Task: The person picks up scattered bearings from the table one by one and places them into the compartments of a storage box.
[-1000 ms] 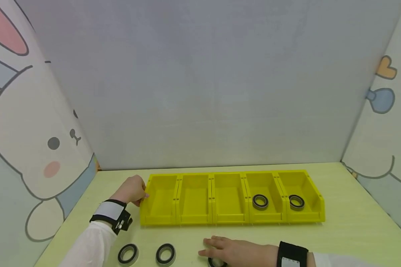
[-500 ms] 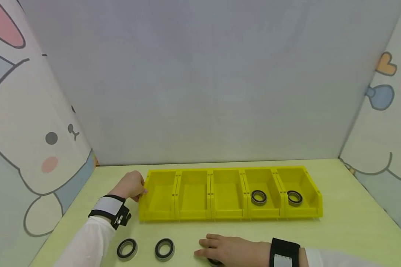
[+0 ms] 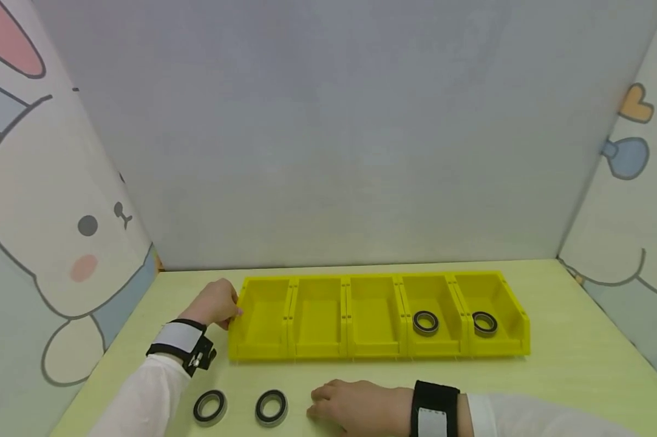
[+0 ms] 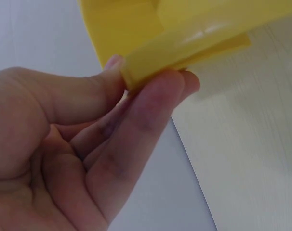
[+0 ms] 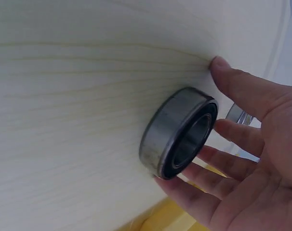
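Bearings [image 3: 260,408] lie left of right hand [image 3: 358,405]; yellow bins [image 3: 374,350] beyond.

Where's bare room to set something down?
Free: table between the yellow bin row and right wall; the row's three leftmost compartments. Crowded: in front, two bearings, plus the right hand at a third bearing; left end, gripped by the left hand.

No lettering, label, brand, number or sign can be read in any view.
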`<state>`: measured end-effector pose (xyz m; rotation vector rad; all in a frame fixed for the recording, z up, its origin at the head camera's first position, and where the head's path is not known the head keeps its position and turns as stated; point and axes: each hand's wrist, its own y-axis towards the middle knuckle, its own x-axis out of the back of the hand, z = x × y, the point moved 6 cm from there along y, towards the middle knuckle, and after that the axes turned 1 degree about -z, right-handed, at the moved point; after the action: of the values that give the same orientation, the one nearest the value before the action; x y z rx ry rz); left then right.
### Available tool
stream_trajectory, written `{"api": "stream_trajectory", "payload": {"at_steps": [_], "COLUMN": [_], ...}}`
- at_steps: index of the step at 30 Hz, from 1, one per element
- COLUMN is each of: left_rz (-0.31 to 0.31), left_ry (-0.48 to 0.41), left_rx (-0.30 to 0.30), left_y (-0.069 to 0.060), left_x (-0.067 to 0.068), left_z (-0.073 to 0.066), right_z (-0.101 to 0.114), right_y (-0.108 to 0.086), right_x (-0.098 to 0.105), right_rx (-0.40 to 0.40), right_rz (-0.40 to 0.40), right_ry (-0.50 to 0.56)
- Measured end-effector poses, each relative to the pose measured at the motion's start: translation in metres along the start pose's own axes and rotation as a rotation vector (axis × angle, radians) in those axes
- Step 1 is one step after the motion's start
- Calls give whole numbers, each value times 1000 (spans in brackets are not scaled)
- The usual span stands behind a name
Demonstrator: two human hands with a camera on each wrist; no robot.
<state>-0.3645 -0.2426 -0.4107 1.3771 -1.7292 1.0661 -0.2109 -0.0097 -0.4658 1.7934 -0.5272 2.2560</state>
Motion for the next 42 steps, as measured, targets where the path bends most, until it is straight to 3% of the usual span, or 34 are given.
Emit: {"api": "stream_trajectory", "payload": {"at_steps": [10, 18, 22, 29, 37, 42], "left_rz": [12, -4, -6, -4, -3, 1], "left_ry": [-13, 7, 3, -9, -10, -16], "left_rx": [20, 1, -5, -4, -5, 2], "left_y": [-1, -5, -5, -1, 0, 1], "left_x": [0, 3, 2, 1, 0, -1], "left_z": [0, -1, 0, -1, 0, 2], "right_z": [-1, 1, -2, -19, -50, -73], "right_y": [-9, -13, -19, -30, -32, -29], "right_x": [6, 7, 12, 46, 95, 108], "right_rx": [-14, 50, 38, -43, -252, -326], "right_rz": [25, -22, 21, 145, 147, 76], "right_ry": [-23, -169, -166, -80, -21, -48]}}
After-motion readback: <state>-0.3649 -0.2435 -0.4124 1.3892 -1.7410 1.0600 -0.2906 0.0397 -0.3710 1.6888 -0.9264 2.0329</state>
